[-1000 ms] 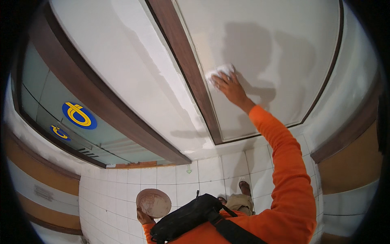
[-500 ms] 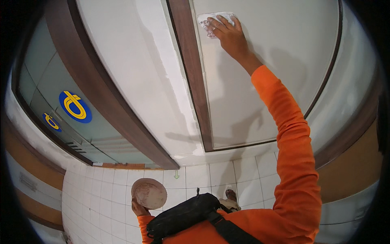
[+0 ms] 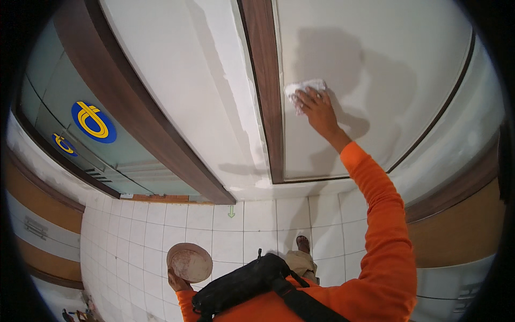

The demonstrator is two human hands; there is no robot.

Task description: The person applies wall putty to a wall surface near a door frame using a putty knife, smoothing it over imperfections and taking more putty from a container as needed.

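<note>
My right hand [image 3: 317, 110] presses a folded white sheet [image 3: 301, 88] with reddish marks flat against the pale wall panel [image 3: 397, 32]; whether it is cloth or paper I cannot tell. The hand is near the panel's left edge, beside the dark wooden frame [image 3: 266, 80]. Low on the left, my left hand [image 3: 178, 280] grips the rim of a round, shallow brownish bowl [image 3: 190, 262]. Whitish residue coats the bowl's inside.
A glass door [image 3: 48, 112] with blue and yellow round emblems stands on the left, edged by a wide brown frame [image 3: 134, 107]. White patches mark the wall [image 3: 177, 64]. A black bag [image 3: 241, 284] hangs across my front above the white tiled floor [image 3: 225, 241].
My right hand has moved down along the panel with the white sheet. The whole view has shifted a little. My left hand still holds the bowl.
</note>
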